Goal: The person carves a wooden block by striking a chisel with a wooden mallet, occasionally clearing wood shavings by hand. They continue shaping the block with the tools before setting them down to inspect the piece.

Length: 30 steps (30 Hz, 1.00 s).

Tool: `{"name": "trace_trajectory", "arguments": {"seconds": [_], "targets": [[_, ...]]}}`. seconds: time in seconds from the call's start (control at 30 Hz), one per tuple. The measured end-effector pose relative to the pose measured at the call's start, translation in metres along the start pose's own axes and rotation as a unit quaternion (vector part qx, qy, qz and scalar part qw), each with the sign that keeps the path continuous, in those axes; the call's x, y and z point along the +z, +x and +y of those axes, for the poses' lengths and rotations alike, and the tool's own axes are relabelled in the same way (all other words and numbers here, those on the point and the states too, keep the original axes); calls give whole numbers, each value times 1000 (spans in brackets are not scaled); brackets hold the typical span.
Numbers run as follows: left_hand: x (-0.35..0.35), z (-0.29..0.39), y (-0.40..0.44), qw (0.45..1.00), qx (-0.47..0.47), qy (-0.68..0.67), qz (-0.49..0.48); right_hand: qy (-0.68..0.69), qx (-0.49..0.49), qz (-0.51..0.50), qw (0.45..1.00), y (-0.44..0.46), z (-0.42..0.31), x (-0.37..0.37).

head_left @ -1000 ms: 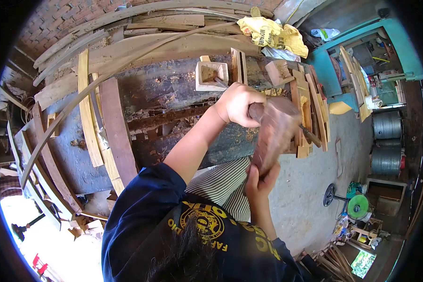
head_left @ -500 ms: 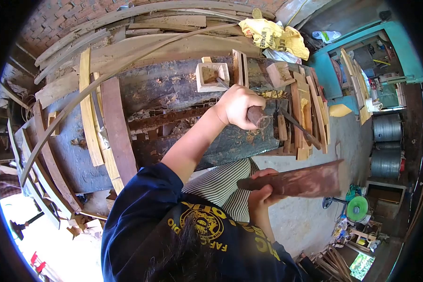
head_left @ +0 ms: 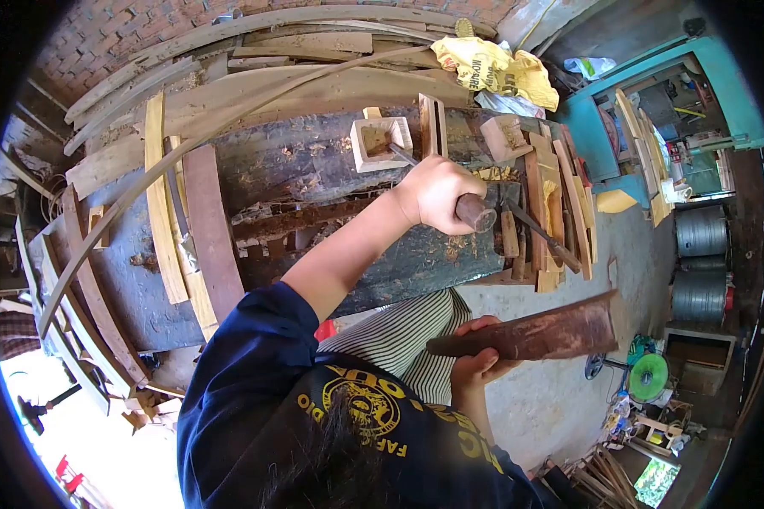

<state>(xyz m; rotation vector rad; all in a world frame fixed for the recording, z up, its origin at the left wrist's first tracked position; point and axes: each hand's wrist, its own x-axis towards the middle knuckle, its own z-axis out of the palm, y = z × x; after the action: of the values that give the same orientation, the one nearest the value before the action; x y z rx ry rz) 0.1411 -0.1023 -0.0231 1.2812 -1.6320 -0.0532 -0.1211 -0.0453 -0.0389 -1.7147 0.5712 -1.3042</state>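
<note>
My left hand (head_left: pixel 441 193) is closed round the brown wooden handle of a chisel (head_left: pixel 470 208). The chisel's metal blade slants away from my fist, its tip in the hollow of a pale, squarish wood block (head_left: pixel 368 159) on the dark workbench (head_left: pixel 348 276). Down to the right, my right hand (head_left: pixel 480 363) grips the narrow end of a tapered, reddish-brown wooden mallet (head_left: pixel 547 329). The mallet's broad end points right, apart from the chisel. Just beyond my left fist stands an upright piece of wood (head_left: pixel 432 125).
A second hollowed block (head_left: pixel 505 136) sits farther right. Another long tool (head_left: pixel 542 234) leans over wood strips (head_left: pixel 574 195) at the bench's right end. Planks (head_left: pixel 216 233) lie across the left side. A yellow sack (head_left: pixel 492 68) is at the back; a green fan (head_left: pixel 648 377) stands lower right.
The chisel's handle end has swung slightly right with my left hand, while its tip stays in the block's hollow. My right hand and the mallet have barely moved.
</note>
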Motion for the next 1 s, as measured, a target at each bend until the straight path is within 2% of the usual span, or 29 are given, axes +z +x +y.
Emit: {"name": "trace_trajectory", "arguments": {"seconds": [0.53, 0.6, 0.7, 0.93, 1.0], "targets": [[3, 0, -1, 999, -15, 49, -13, -9, 33, -3, 999, 13, -9, -4], [3, 5, -2, 999, -5, 51, -12, 9, -6, 21, 1000, 18, -14, -2], [3, 8, -1, 999, -2, 45, -14, 30, 15, 48, 998, 26, -23, 0], [-5, 1, 3, 1000, -18, 17, 4, 29, 44, 29, 998, 32, -39, 5], [-2, 0, 3, 1000, -19, 18, -2, -9, 24, 21, 999, 37, -44, 9]]}}
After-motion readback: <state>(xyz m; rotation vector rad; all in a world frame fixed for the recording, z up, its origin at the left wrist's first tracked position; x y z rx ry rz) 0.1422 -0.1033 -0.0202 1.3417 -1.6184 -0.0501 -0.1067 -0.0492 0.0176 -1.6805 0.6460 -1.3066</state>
